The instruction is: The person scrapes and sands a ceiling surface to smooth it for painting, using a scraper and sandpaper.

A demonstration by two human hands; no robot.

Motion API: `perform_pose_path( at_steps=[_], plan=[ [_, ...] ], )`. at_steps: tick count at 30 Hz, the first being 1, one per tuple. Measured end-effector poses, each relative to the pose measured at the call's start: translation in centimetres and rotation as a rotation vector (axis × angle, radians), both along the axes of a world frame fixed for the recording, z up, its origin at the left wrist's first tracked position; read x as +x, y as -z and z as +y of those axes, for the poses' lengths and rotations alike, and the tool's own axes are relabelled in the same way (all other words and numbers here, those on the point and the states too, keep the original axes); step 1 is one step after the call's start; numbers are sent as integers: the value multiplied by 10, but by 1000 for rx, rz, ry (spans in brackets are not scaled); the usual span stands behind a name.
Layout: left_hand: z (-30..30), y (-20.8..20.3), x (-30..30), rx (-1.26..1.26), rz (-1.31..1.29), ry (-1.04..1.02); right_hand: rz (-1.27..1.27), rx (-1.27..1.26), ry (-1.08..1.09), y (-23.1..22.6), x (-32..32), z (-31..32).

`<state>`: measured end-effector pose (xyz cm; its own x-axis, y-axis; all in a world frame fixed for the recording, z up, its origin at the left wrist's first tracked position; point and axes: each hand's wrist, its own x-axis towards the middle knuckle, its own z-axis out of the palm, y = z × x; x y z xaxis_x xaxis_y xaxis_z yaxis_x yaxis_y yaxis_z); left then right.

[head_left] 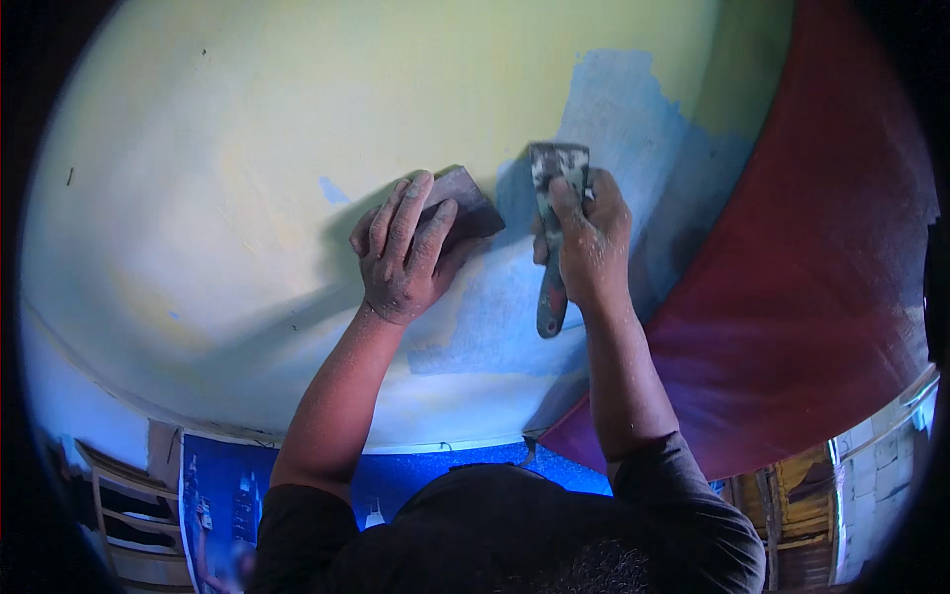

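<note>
My left hand point(401, 252), dusty with pale powder, is closed around a dark grey flat rectangular piece point(460, 193) and keeps it close to the pale yellow wall point(267, 129). Whether that piece is a plate or a block I cannot tell. To its right, my right hand point(597, 238) grips a putty knife point(551, 309) upright, thumb along its front. The knife's blade points up and is smeared with white and dark residue; its dark handle hangs below my fingers. Behind both hands, the wall carries an irregular light-blue patch point(618, 109).
A dark red curved surface point(792, 257) borders the wall on the right. Along the lower edge are a bright blue panel point(426, 475), a wooden shelf-like frame point(129, 495) at the left, and brownish wooden boards point(802, 495) beside pale blocks at the right.
</note>
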<state>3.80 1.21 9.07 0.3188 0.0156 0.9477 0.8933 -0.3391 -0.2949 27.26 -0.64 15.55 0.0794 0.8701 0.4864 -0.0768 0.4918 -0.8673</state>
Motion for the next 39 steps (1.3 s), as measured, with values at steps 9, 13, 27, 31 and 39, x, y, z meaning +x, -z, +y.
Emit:
perform_pose_path(
  at_steps=[9,13,27,31,39],
  plan=[
    [2,0,1,12,-12,17,-16,-48,-9,10,2,-2],
    [-2,-3,2,7,-16,13,33,8,-30,6,-2,-2],
    [-1,-1,-2,16,27,12,-51,-2,32,11,3,-6],
    [-3,-2,1,-2,11,21,20,50,-9,0,-3,2],
    [-3,0,0,-9,13,15,-24,-31,25,13,3,-2]
  ],
)
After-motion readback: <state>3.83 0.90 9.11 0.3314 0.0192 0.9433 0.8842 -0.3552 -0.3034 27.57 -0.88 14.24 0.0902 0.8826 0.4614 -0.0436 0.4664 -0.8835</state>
